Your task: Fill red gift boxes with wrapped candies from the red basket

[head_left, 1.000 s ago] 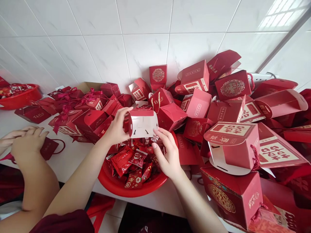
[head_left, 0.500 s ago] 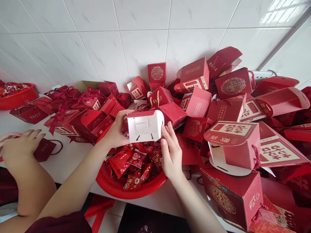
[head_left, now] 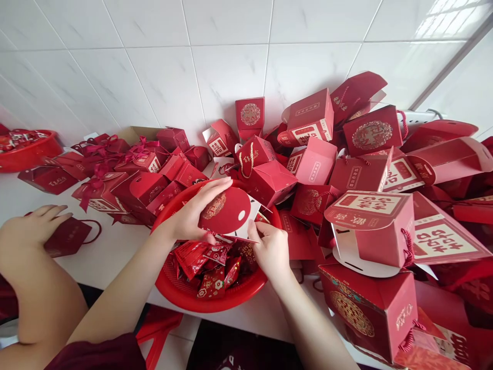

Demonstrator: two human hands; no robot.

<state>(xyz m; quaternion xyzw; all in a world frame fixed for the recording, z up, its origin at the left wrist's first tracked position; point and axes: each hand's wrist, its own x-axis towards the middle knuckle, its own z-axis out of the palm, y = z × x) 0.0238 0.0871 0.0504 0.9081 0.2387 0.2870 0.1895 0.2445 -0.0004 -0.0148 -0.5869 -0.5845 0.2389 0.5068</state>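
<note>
Over the basket I hold a red gift box (head_left: 230, 209) between both hands, its rounded flap with a gold emblem and white hole facing up. My left hand (head_left: 198, 211) wraps round the box's left side, thumb at the near edge. The fingers of my right hand (head_left: 271, 247) pinch the white right-hand edge. Part of the box is hidden by my hands. Beneath it, a red plastic basket (head_left: 215, 306) holds wrapped sweets (head_left: 211, 281) in red and patterned packets.
Many red gift boxes (head_left: 365, 216) are heaped on the right and back. Ribbon-tied boxes (head_left: 102, 190) stand on the left, near another red basket (head_left: 33, 156). At far left, a co-worker's hand (head_left: 33, 226) is on a dark red box (head_left: 71, 236). A tiled wall (head_left: 231, 72) rises behind.
The box has turned from its white inner side to its red flap. My right hand went from spread fingers beside it to pinching its edge. My left hand shifted its grip over the box.
</note>
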